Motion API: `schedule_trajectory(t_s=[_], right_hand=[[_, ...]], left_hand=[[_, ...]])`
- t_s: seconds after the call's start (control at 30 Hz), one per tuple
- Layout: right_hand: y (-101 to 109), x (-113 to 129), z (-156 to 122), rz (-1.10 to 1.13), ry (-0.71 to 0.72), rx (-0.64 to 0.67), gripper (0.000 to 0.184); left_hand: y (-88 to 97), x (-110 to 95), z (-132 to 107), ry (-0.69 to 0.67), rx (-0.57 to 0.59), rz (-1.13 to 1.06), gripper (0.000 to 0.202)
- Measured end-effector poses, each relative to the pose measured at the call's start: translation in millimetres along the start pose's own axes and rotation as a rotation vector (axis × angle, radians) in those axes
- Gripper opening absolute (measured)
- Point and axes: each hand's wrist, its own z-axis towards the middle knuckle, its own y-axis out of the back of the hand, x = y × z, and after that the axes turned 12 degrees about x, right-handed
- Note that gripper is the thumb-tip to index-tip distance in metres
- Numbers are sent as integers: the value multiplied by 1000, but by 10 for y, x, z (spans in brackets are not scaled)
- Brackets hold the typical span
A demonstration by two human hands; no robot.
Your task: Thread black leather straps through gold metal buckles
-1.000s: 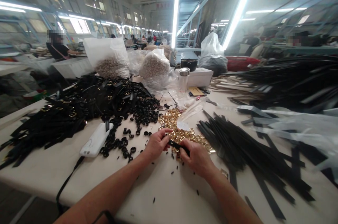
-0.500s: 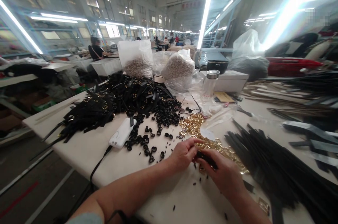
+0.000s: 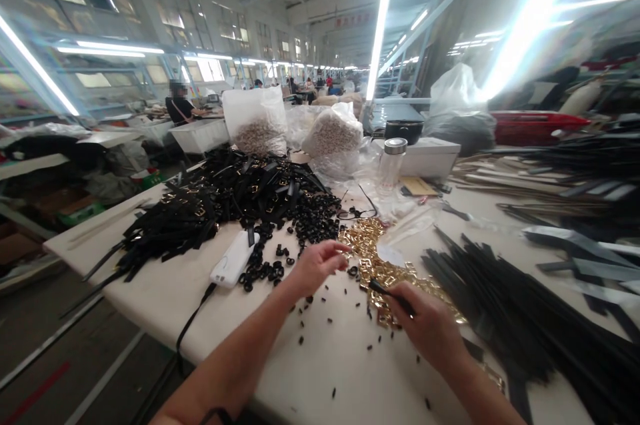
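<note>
My right hand [image 3: 425,318] is closed on a short black strap [image 3: 379,287], its end sticking out to the left past the fingers. To the left, my left hand [image 3: 320,266] hovers over the table with fingers stretched out and apart; I see nothing in it. Just beyond its fingertips are a black ring-shaped loop [image 3: 353,271] and the pile of gold buckles [image 3: 373,238]. More black loops [image 3: 315,215] are heaped behind the left hand. Small dark bits [image 3: 330,320] lie scattered on the tabletop below both hands.
A large heap of black buckled straps [image 3: 240,185] covers the back left. A white power bank [image 3: 233,261] with a cable lies before it. Long black strips [image 3: 490,298] fan out at right. Eyeglasses [image 3: 357,214], a glass bottle [image 3: 393,165] and filled plastic bags [image 3: 333,131] stand farther back.
My hands have come apart. The left hand has let go of the strap and moved left and up, opening its fingers; the right hand keeps the strap.
</note>
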Motion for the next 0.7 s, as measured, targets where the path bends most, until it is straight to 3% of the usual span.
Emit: schedule_trajectory(t_s=[0.17, 0.3, 0.47, 0.7], right_hand=[[16, -7, 7, -4, -11, -14, 18], [13, -4, 11, -4, -17, -11, 17], [3, -22, 5, -17, -44, -5, 17], [5, -14, 16, -19, -60, 8, 15]], left_hand=[[840, -25, -235, 98, -172, 379, 20], [1260, 85, -289, 255, -232, 880, 23], [1433, 279, -54, 298, -161, 1076, 22], [1380, 446, 278, 316, -55, 1144, 20]])
